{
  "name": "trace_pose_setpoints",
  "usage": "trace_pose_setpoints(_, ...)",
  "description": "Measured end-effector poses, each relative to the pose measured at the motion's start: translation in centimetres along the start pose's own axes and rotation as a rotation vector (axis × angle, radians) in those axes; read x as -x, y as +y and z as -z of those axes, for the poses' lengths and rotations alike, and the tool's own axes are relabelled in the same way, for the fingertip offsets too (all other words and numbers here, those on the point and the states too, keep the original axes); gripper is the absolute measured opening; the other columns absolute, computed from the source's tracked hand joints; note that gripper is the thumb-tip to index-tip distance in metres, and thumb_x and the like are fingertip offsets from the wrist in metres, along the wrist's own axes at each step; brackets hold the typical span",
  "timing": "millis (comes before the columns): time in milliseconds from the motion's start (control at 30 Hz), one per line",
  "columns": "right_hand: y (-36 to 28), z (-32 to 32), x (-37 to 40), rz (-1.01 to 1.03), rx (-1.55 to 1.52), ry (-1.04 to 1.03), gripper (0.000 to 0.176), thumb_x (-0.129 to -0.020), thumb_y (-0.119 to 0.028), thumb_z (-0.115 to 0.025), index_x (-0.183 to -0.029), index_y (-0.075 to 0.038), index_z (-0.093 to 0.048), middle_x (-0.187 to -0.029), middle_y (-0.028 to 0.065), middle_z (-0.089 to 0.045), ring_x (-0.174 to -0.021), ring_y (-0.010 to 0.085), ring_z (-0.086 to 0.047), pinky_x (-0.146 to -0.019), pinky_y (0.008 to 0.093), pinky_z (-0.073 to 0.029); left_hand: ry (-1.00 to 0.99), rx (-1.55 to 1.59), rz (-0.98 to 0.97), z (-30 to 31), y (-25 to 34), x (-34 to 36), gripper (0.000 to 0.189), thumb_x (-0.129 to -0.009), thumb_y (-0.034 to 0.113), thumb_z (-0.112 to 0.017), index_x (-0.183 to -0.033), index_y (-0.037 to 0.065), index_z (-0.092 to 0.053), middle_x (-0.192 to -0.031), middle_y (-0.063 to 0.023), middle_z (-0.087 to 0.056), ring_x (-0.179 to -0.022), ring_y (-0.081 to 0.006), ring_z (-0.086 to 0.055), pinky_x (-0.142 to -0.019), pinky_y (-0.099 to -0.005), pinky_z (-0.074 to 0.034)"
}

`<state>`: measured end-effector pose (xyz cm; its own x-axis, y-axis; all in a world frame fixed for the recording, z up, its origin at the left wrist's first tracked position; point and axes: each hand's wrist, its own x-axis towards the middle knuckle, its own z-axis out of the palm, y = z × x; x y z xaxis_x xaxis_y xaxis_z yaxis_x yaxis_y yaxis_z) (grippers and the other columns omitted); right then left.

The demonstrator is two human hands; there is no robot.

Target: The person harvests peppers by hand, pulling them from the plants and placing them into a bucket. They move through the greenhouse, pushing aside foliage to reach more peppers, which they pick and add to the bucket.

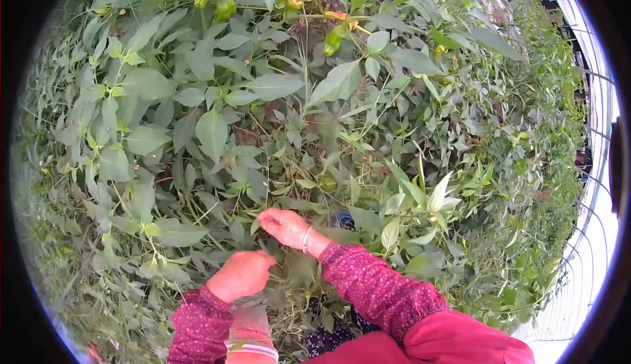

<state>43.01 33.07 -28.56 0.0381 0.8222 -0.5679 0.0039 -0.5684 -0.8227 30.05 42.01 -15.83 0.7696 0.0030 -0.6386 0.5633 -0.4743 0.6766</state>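
Note:
My right hand, with a pale bracelet at the wrist, reaches into the low plants with its fingers curled together. A small green leaf shows right at its fingertips, and a thin stem rises just above. Below and to its left, my left hand is closed, its outline a little blurred; I cannot make out what either hand holds. Leafy pepper plants surround both hands. Several green peppers hang farther up, among them one pepper near the top middle and another pepper to its left.
Dense foliage spreads to both sides. A pink thing with a white band sits below my left hand. Dark patterned cloth shows by my legs, and a bit of blue behind my right wrist. Netting borders the right edge.

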Motion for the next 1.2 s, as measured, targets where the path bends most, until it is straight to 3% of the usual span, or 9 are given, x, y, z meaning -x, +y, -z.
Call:
trace_pose_setpoints(133,1.9,-1.5,1.0,0.043,-0.128,-0.011,0.018,-0.083,-0.011,-0.057,-0.101,-0.006,-0.059,-0.080,0.0109,-0.063,-0.073,0.0193,-0.061,-0.070,0.0299,-0.049,0.407,0.301,0.029,9.0,0.8,-6.2,0.021,-0.079,0.008,-0.052,-0.097,0.002,-0.061,-0.085,-0.0161,-0.062,-0.074,-0.0293,-0.061,-0.069,-0.0358,-0.048)
trace_pose_setpoints(300,1.5,-3.2,1.1,-0.084,-0.353,-0.053,0.015,-0.084,-0.010,-0.056,-0.100,-0.008,-0.058,-0.086,0.0095,-0.064,-0.080,0.0193,-0.063,-0.071,0.0297,-0.049,0.751,0.000,0.064,12.6,-5.1,-18.5,0.024,-0.081,0.009,-0.049,-0.101,0.003,-0.061,-0.095,-0.0164,-0.063,-0.087,-0.0312,-0.060,-0.078,-0.0358,-0.047)
trace_pose_setpoints(533,-0.5,-4.2,0.2,0.015,-0.122,-0.230,0.015,-0.085,-0.016,-0.050,-0.096,-0.006,-0.054,-0.082,0.0142,-0.063,-0.077,0.0307,-0.061,-0.070,0.0397,-0.047,0.712,-0.083,0.244,15.7,-10.2,-28.5,0.020,-0.083,0.010,-0.049,-0.096,-0.003,-0.058,-0.087,-0.0110,-0.065,-0.079,-0.0302,-0.060,-0.076,-0.0391,-0.046)
trace_pose_setpoints(600,-0.4,-4.2,-0.3,0.016,-0.079,-0.323,0.017,-0.086,-0.016,-0.048,-0.099,-0.005,-0.051,-0.081,0.0152,-0.061,-0.078,0.0318,-0.060,-0.071,0.0417,-0.046,0.557,-0.197,0.174,15.0,-20.3,-31.9,0.024,-0.083,0.007,-0.048,-0.104,-0.004,-0.055,-0.096,-0.0131,-0.062,-0.083,-0.0256,-0.059,-0.074,-0.0366,-0.047)
trace_pose_setpoints(700,-1.8,-2.5,-1.1,-0.039,-0.008,-0.483,0.026,-0.088,-0.020,-0.046,-0.109,-0.006,-0.051,-0.085,0.0158,-0.061,-0.082,0.0318,-0.060,-0.075,0.0429,-0.046,0.583,0.028,0.181,15.5,-22.7,-35.6,0.026,-0.084,0.005,-0.047,-0.108,-0.005,-0.053,-0.102,-0.0141,-0.060,-0.086,-0.0225,-0.057,-0.073,-0.0344,-0.047)
trace_pose_setpoints(800,-3.1,-1.7,-0.7,0.049,-0.098,-0.400,0.014,-0.085,-0.013,-0.051,-0.086,-0.001,-0.045,-0.072,0.0158,-0.054,-0.072,0.0327,-0.057,-0.071,0.0440,-0.046,0.747,0.458,0.254,17.3,-20.1,-36.6,0.025,-0.085,0.004,-0.046,-0.108,-0.004,-0.052,-0.104,-0.0139,-0.059,-0.088,-0.0211,-0.056,-0.074,-0.0329,-0.048)
trace_pose_setpoints(933,-3.2,-1.1,-2.0,0.011,-0.050,-0.463,0.014,-0.086,-0.014,-0.050,-0.088,-0.001,-0.045,-0.076,0.0152,-0.055,-0.077,0.0315,-0.058,-0.073,0.0438,-0.046,0.816,0.927,0.350,18.9,-21.0,-40.2,0.022,-0.088,0.006,-0.044,-0.108,-0.001,-0.050,-0.103,-0.0107,-0.058,-0.089,-0.0202,-0.057,-0.076,-0.0293,-0.048)
trace_pose_setpoints(967,-0.4,-5.5,-1.1,0.405,-0.287,0.079,0.015,-0.087,-0.016,-0.048,-0.093,-0.003,-0.046,-0.073,0.0146,-0.055,-0.073,0.0328,-0.057,-0.069,0.0443,-0.046,0.784,1.029,0.307,19.2,-22.5,-41.0,0.023,-0.088,0.007,-0.045,-0.110,-0.001,-0.049,-0.105,-0.0110,-0.058,-0.090,-0.0208,-0.057,-0.076,-0.0300,-0.048)
trace_pose_setpoints(1200,-3.5,3.3,-1.8,0.221,-0.264,-0.265,0.017,-0.086,-0.016,-0.046,-0.098,-0.004,-0.046,-0.075,0.0154,-0.056,-0.073,0.0337,-0.058,-0.068,0.0444,-0.047,1.125,1.342,0.461,20.9,-19.7,-43.6,0.027,-0.086,0.027,-0.051,-0.109,0.013,-0.049,-0.097,-0.0062,-0.054,-0.079,-0.0210,-0.053,-0.071,-0.0396,-0.044)
